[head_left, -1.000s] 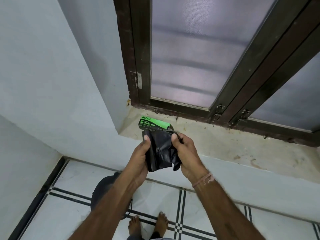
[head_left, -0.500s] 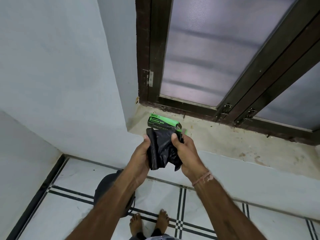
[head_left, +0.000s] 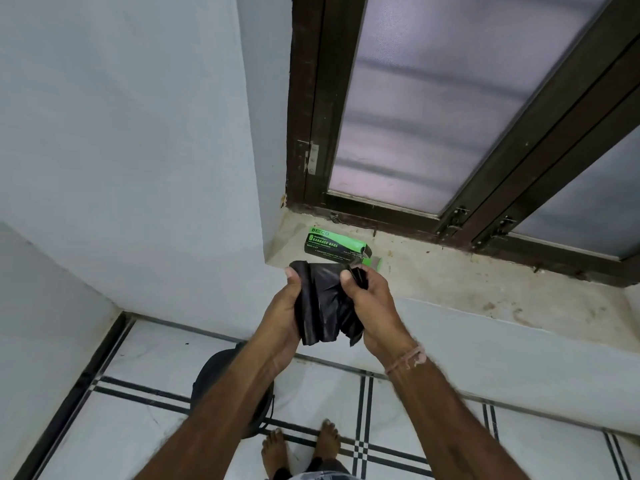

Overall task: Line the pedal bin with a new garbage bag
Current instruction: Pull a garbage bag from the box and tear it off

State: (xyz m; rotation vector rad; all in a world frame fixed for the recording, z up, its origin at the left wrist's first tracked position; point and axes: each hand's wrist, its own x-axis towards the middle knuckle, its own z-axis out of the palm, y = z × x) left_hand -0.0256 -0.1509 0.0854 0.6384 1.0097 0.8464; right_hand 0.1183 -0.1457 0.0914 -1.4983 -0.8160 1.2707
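A crumpled black garbage bag (head_left: 323,306) hangs between my hands in front of the window sill. My left hand (head_left: 282,315) pinches its left edge with the thumb on top. My right hand (head_left: 372,308) grips the right side, thumb pressed into the plastic. Just behind them a green and black garbage bag box (head_left: 332,244) lies on the sill with its right end flap open. The dark round pedal bin (head_left: 218,374) stands on the floor below, mostly hidden by my left forearm.
The stone window sill (head_left: 467,289) runs to the right under a dark-framed frosted window (head_left: 426,109). A white wall corner (head_left: 173,168) juts out on the left. My bare feet (head_left: 301,448) stand on white floor tiles with black lines.
Both hands have drawn the bag slightly back from the box and spread it a little wider. The view has shifted so the box shows more fully.
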